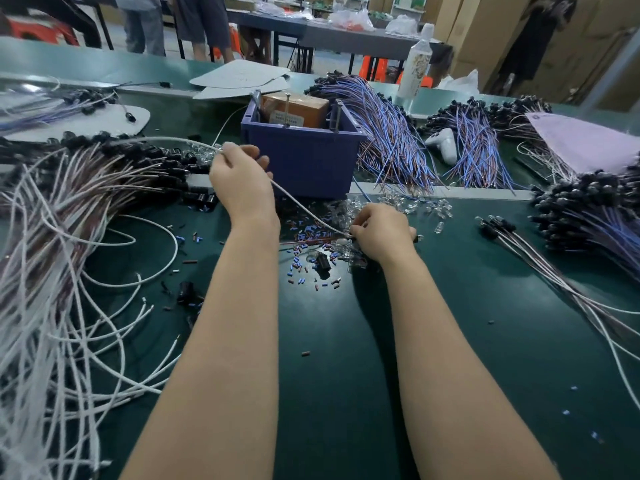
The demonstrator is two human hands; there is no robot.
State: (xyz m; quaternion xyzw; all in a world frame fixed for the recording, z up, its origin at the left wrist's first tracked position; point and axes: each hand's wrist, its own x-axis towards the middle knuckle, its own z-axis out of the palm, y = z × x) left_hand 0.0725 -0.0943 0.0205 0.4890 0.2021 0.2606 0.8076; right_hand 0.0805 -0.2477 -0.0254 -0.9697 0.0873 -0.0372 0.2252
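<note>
Sprawling over the green table [346, 358], loose white wires [52, 271] crowd the frame's left while finished-looking bundles [391, 140] lie upper right, suggesting work partly done. At centre, the left hand [239, 178] grips one white wire [301, 206]; the right hand [381, 233] pinches its lower end among clear bulbs [440, 209].

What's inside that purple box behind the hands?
An orange-brown carton and some metal rods stick out of the purple box. Its walls hide whatever lies deeper down.
</note>
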